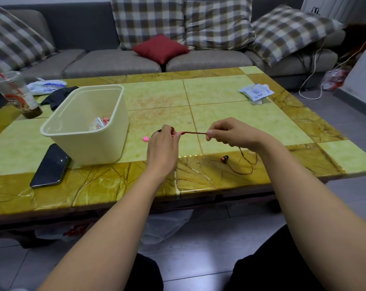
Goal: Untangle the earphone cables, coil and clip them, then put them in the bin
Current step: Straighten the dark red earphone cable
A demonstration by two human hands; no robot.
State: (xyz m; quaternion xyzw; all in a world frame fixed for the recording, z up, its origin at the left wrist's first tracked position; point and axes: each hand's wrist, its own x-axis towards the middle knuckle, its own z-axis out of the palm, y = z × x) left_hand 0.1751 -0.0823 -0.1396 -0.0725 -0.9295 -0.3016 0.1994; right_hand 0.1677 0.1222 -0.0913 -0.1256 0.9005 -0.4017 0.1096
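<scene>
Both left hand (163,144) and right hand (230,133) pinch the earphone cable (195,133) taut (coiling, I judge); my next wind needs steady tension.

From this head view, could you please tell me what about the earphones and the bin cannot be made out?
Head view only.
- The cable: its coiled end sits behind the left hand; loops uncountable.
- The bin: its near wall hides most contents; only white and pink bits show.
- One earbud lies on the table; any second is unseen.
- The pink item beside the left hand: too small to identify.
</scene>
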